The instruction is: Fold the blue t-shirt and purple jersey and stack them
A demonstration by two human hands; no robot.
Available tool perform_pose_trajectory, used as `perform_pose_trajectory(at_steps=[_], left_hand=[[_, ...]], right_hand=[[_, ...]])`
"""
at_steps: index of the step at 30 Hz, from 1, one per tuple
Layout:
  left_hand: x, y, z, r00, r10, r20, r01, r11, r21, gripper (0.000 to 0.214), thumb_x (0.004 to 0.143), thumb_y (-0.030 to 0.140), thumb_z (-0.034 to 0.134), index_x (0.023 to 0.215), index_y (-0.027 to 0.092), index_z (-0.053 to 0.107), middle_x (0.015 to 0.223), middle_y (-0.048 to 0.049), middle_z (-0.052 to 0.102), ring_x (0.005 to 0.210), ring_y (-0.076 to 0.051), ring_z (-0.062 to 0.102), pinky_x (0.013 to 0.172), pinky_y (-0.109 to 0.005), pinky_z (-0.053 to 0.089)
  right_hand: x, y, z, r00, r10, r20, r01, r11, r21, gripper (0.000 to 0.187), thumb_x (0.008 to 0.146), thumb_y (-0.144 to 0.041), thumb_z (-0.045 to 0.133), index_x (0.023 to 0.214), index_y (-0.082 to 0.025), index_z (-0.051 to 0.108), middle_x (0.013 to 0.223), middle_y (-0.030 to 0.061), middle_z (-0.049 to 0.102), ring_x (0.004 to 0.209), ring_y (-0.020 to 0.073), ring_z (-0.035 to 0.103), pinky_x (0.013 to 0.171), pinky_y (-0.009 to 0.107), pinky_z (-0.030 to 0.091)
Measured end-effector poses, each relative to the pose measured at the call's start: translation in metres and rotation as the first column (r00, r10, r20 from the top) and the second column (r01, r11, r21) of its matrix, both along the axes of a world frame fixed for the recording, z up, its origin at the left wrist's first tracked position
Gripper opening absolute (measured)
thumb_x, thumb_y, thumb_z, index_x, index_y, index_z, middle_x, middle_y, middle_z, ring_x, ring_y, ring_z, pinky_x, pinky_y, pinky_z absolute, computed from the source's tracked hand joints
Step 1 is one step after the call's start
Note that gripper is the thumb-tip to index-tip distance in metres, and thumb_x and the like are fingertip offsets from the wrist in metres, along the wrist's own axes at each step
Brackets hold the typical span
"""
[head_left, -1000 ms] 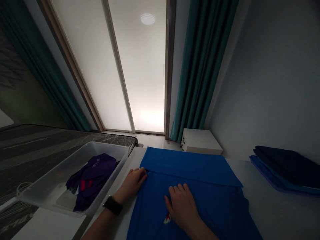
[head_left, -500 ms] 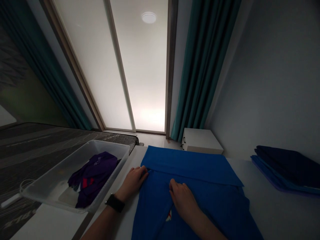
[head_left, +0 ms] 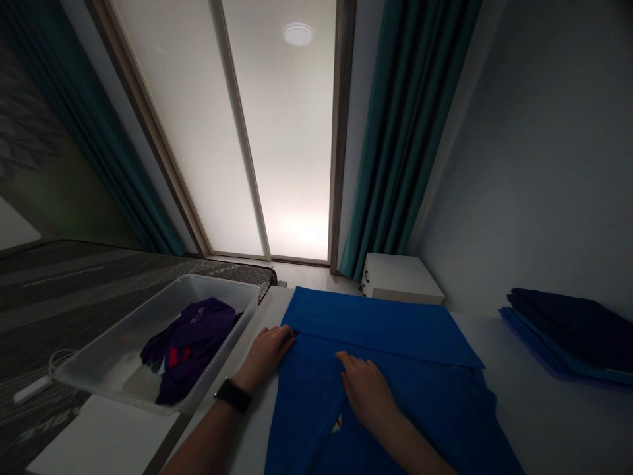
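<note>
Head view: a blue garment [head_left: 430,396] is lying on the white surface [head_left: 539,429]. The left hand [head_left: 268,351] is touching its left edge beside a fold; the right hand [head_left: 368,389] is resting on it, fingers bent. I cannot tell whether either is pinching cloth. Light, even pressure is probably keeping the fold straightest. Leftward, a clear bin [head_left: 222,289] is holding crumpled purple clothing [head_left: 202,333].

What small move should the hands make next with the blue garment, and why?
Probably the right hand should smooth the blue garment, since a diagonal crease shows beside that hand, while the left hand touches the garment's left edge.
</note>
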State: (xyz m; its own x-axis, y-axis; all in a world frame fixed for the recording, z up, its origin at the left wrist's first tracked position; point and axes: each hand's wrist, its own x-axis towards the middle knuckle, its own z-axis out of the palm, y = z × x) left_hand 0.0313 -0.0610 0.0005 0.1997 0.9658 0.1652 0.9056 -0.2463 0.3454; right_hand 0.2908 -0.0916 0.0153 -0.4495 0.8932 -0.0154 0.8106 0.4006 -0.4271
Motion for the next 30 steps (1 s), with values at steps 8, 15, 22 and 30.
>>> perform_pose_trajectory(at_steps=[8,15,22,30], left_hand=[[0.000,-0.002,0.001,0.999,-0.048,0.013,0.047,0.997,0.055,0.019,0.098,0.029,0.040,0.092,0.024,0.057,0.091,-0.0022,0.069,0.085,-0.022,0.065,0.080,-0.035,0.040],[0.007,-0.004,0.006,1.000,0.020,-0.007,-0.019,0.996,0.085,0.016,0.095,0.029,0.045,0.102,0.024,0.059,0.088,-0.0021,0.066,0.085,-0.023,0.063,0.082,-0.038,0.036],[0.009,0.000,0.000,0.998,0.004,0.064,-0.008,0.998,0.056,0.015,0.094,0.025,0.047,0.102,0.024,0.060,0.093,-0.0015,0.067,0.091,-0.023,0.061,0.082,-0.037,0.036],[0.010,0.001,-0.002,0.998,-0.003,0.059,-0.002,0.996,0.084,0.013,0.095,0.023,0.046,0.096,0.023,0.060,0.097,-0.0023,0.067,0.093,-0.023,0.060,0.081,-0.037,0.036]], right_hand=[[0.000,0.000,0.008,0.998,0.002,0.069,-0.001,1.000,-0.007,0.045,0.093,-0.008,0.035,0.131,-0.022,0.054,0.111,0.0077,0.069,0.099,0.0210,0.065,0.088,0.036,0.046],[-0.002,-0.001,0.006,0.998,-0.004,0.069,0.006,0.999,-0.038,0.045,0.094,-0.009,0.032,0.133,-0.021,0.053,0.114,0.0083,0.067,0.104,0.0219,0.063,0.094,0.039,0.045],[-0.002,-0.001,0.009,0.998,-0.002,0.055,0.004,0.999,-0.051,0.045,0.096,-0.011,0.031,0.134,-0.021,0.052,0.116,0.0087,0.066,0.106,0.0226,0.062,0.097,0.042,0.043],[-0.002,-0.001,0.005,0.999,-0.012,0.036,0.013,0.999,-0.035,0.045,0.095,-0.010,0.033,0.133,-0.022,0.053,0.114,0.0076,0.067,0.104,0.0214,0.063,0.095,0.039,0.043]])
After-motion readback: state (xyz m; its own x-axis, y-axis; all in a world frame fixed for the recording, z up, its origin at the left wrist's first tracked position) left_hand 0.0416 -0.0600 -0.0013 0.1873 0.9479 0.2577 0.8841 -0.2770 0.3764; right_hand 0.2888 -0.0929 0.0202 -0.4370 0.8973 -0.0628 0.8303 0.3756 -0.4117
